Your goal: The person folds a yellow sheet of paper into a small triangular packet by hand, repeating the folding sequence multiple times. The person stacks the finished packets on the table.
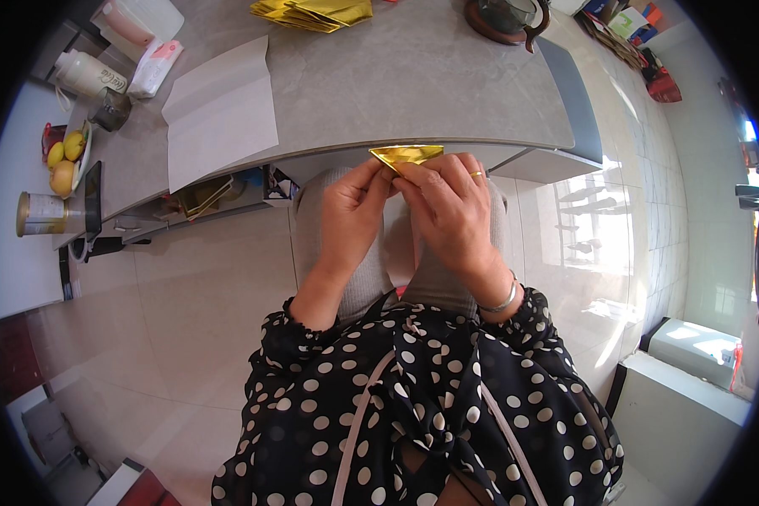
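A folded sheet of shiny gold foil paper (411, 154) is held above my lap, close to the table's front edge. My left hand (356, 212) pinches its lower left side between thumb and fingers. My right hand (450, 205), with a ring on one finger, grips the right part, and its fingers cover much of the paper. The visible part has a straight upper edge and a slanting left edge that runs down to my fingertips. A stack of folded gold foil paper (313, 14) lies at the far side of the grey table (411, 88).
On the table's left lie a creased white sheet (224, 117), a dark glass cup (109, 109), a white bottle (92, 73), a tissue pack (156, 68) and a fruit plate (86, 155). A glass pot (509, 18) stands at the back right. Below the tabletop, an open drawer (212, 197) holds items.
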`<action>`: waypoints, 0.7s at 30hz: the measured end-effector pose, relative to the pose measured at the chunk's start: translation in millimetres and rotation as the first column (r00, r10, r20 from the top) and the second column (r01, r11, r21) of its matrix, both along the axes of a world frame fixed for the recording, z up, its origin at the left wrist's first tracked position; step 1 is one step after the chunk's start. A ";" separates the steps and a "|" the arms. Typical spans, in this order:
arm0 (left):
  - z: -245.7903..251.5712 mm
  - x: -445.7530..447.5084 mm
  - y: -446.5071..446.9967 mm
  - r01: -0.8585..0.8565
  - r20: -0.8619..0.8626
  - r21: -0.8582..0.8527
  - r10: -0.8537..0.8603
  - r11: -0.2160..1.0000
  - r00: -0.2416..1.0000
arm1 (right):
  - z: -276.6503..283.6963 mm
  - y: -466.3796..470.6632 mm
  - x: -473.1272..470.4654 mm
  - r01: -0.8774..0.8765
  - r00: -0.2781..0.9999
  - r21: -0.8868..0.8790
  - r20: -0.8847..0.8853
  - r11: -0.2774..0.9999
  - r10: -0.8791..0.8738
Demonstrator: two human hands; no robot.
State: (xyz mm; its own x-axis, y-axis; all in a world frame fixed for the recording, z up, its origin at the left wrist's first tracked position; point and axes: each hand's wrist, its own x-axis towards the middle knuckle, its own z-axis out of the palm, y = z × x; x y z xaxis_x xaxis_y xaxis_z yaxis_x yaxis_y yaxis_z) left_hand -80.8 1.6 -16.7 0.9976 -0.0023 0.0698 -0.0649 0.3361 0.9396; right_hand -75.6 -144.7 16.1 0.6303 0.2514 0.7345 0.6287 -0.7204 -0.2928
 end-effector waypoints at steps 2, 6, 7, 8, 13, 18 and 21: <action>-0.4 1.3 2.3 0.012 -0.012 0.037 -0.012 0.999 1.000 | 0.1 1.4 0.1 -0.032 0.998 0.059 -0.044 0.998 0.035; -0.6 1.5 0.4 0.009 0.009 -0.027 -0.009 1.000 1.000 | 4.1 0.7 -1.9 -0.068 0.977 0.126 -0.190 0.990 0.092; -0.4 2.1 0.8 0.014 0.017 -0.026 -0.013 1.000 1.000 | 5.7 0.3 -2.2 -0.073 0.971 0.129 -0.216 0.989 0.100; -0.2 2.4 1.3 0.019 0.026 -0.025 -0.018 1.000 1.000 | 7.4 -0.1 -2.6 -0.077 0.964 0.135 -0.241 0.988 0.108; 1.2 1.0 6.3 0.051 0.034 0.042 -0.052 0.998 0.998 | 15.9 -4.6 -3.0 -0.114 0.928 0.170 -0.334 0.979 0.166; 2.4 -1.7 6.9 0.059 0.044 0.097 -0.063 0.994 0.997 | 22.2 -10.0 0.9 -0.082 0.896 0.210 -0.413 0.974 0.165; 2.5 -2.0 6.6 0.071 0.044 0.061 -0.074 0.996 0.996 | 25.5 -12.6 3.0 -0.023 0.869 0.226 -0.476 0.974 0.132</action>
State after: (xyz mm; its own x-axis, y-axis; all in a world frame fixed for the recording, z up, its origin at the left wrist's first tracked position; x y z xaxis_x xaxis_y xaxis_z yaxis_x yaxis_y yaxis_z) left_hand -82.8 8.2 -14.2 0.9903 -0.0803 0.1136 -0.0864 0.2850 0.9546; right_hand -72.6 -157.3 41.6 0.9046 0.1914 0.3809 0.4189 -0.5644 -0.7113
